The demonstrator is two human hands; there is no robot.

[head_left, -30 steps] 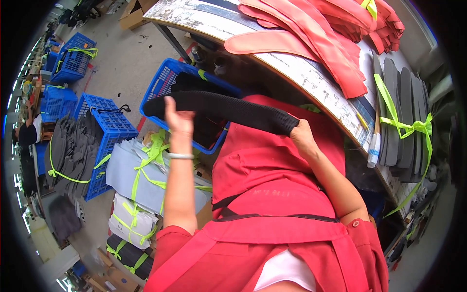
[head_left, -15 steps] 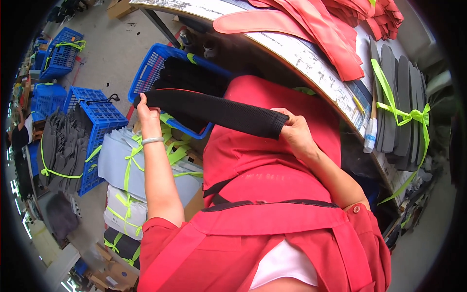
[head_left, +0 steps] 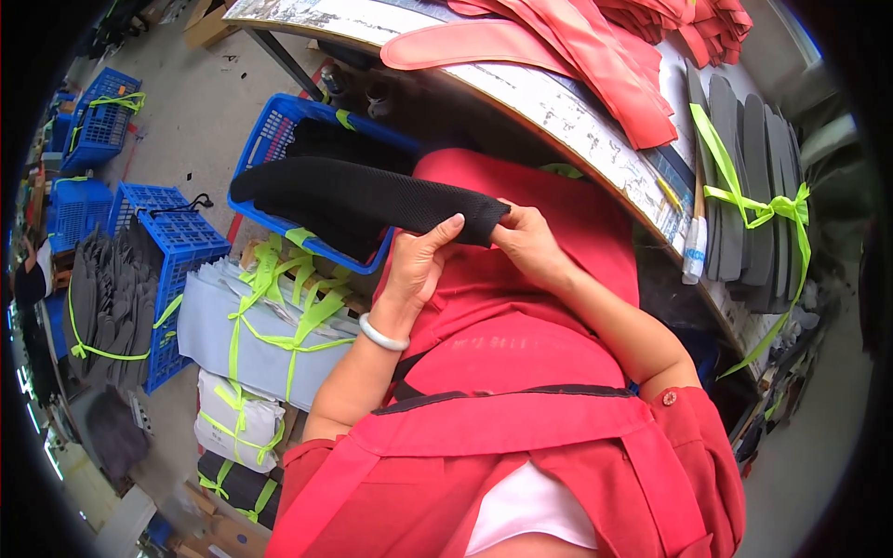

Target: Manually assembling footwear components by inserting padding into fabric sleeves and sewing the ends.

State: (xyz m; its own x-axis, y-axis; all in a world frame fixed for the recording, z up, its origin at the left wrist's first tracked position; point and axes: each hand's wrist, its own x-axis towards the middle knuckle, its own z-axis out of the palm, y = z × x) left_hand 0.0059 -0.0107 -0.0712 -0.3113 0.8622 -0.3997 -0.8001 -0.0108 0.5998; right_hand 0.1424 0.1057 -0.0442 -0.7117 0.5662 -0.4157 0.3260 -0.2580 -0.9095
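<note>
head view: black mesh strip (head_left: 344, 195) is up in front of the apron (head_left: 530, 358), its right end at the hands, its long free part reaching left over the blue basket (head_left: 263, 139). can't tell if it touches the rim. right hand (head_left: 532, 246) pinches the corner of the end, thumb against curled fingers. left hand (head_left: 416, 267) clamps just beside it, thumb flat on top, fingers mostly hidden underneath. two grips so close together probably hold that short end taut and flat; the rest goes unsupported by either hand. basket sits right by the lap, presumably for short reach (more dark pieces (head_left: 339, 139) in it). coral strips (head_left: 605, 65) lie on the worn table (head_left: 595, 121), fanned and overlapping. grey strips (head_left: 758, 177) stand at its edge, cinched with green ribbon (head_left: 791, 205), likely so they don't splay. pale sheets (head_left: 209, 312), left of the person, are tied likewise.
</note>
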